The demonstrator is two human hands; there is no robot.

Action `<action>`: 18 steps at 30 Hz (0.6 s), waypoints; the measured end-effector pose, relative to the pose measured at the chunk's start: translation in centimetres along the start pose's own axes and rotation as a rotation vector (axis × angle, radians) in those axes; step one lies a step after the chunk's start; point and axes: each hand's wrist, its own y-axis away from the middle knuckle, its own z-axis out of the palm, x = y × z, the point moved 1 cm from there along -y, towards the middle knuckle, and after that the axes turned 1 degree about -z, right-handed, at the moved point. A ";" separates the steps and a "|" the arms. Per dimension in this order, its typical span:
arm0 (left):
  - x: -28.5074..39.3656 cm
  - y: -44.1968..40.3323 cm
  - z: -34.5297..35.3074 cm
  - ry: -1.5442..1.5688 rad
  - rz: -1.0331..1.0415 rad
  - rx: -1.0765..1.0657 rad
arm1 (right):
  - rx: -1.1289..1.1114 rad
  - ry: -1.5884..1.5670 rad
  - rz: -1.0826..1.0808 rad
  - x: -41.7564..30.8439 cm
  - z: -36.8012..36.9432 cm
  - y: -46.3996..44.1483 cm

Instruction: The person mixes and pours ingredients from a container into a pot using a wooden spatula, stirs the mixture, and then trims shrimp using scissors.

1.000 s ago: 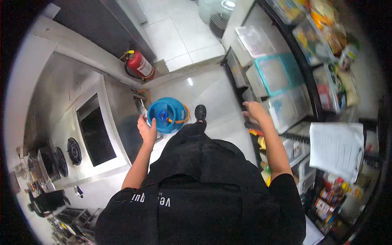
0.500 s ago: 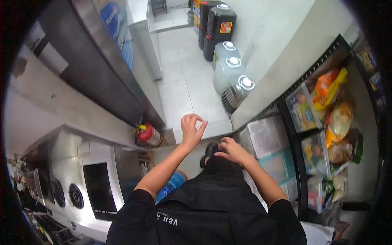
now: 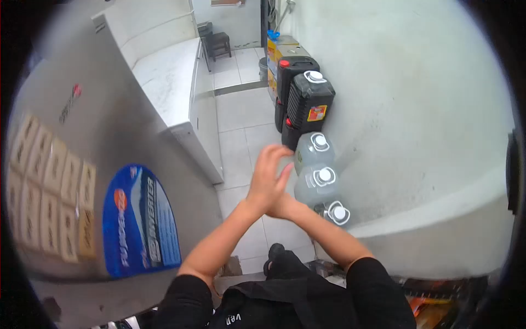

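1. The left hand (image 3: 268, 181) is empty, its fingers loosely curved and the thumb held apart, making an open C shape.
2. The right hand (image 3: 282, 207) lies partly behind the left one; its fingers are mostly hidden, so I cannot tell whether it is clenched, released or grasping something.
3. Closest to the hands in view, just to their right, the clear jugs (image 3: 315, 189) stand on the floor (image 3: 233, 151) beside the wall (image 3: 394, 109). They are rounded, see-through plastic, with white caps and looped white handles.
4. A third jug (image 3: 338, 213), nearer the person, is partly covered by the right forearm (image 3: 329, 236); its white cap and loop show.
5. Beyond the clear jugs are black canisters (image 3: 312, 98), boxy plastic with ribbed sides; one wears a white cap and a red-and-yellow label, others red caps.
6. The wall is pale and flat, with faint scuffs; the floor is glossy light tile with thin dark joints.
7. On the left, a tall grey metal cabinet (image 3: 192, 208) carries a shiny blue sticker (image 3: 139, 219) with an arched top, and rows of tan rectangular labels (image 3: 55, 186).
8. Past it sits a low white chest (image 3: 164, 82), slick-topped and square-edged.
9. Below the hands are a dark shoe (image 3: 276, 252) and a black cloth apron (image 3: 263, 304) with white lettering.
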 end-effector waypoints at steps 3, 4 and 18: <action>-6.6 4.6 -2.5 0.050 -0.412 0.083 | -0.248 -0.239 0.200 2.4 1.5 -1.3; -9.8 8.4 -3.2 0.077 -0.616 0.107 | -0.369 -0.208 0.184 2.9 1.5 -1.7; -34.1 -13.3 -8.1 -0.048 -0.810 0.103 | -0.510 -0.061 0.155 22.7 -8.2 -25.0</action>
